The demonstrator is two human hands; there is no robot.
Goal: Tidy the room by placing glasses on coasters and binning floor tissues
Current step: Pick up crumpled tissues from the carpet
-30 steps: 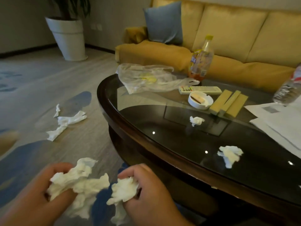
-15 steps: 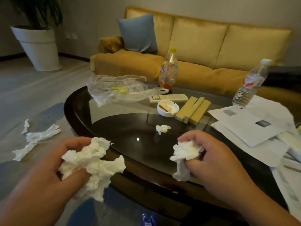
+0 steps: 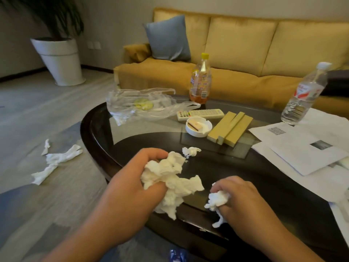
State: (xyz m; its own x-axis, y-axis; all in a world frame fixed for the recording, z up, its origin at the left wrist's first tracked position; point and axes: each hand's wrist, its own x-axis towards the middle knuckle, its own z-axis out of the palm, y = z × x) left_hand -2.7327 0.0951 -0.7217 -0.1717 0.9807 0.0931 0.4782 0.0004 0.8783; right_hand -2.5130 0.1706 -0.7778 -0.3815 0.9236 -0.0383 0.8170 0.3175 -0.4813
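A yellow sofa point(image 3: 245, 44) fills the far side. In front of it stands a dark oval glass coffee table point(image 3: 88, 140), with white papers point(image 3: 302, 154) on its right and a crumpled clear plastic bag point(image 3: 136, 104) at its far left. Over the near edge of the table, the left hand point(image 3: 130, 188) clenches a large tissue wad point(image 3: 170, 178), while the right hand point(image 3: 245, 203) grips a smaller tissue wad point(image 3: 217, 200) just beside it. Twisted floor tissues point(image 3: 54, 161) lie on the carpet left of the table. A small tissue scrap point(image 3: 190, 151) sits on the glass beyond the hands. A blue object point(image 3: 177, 255) at the near edge is too blurred to identify.
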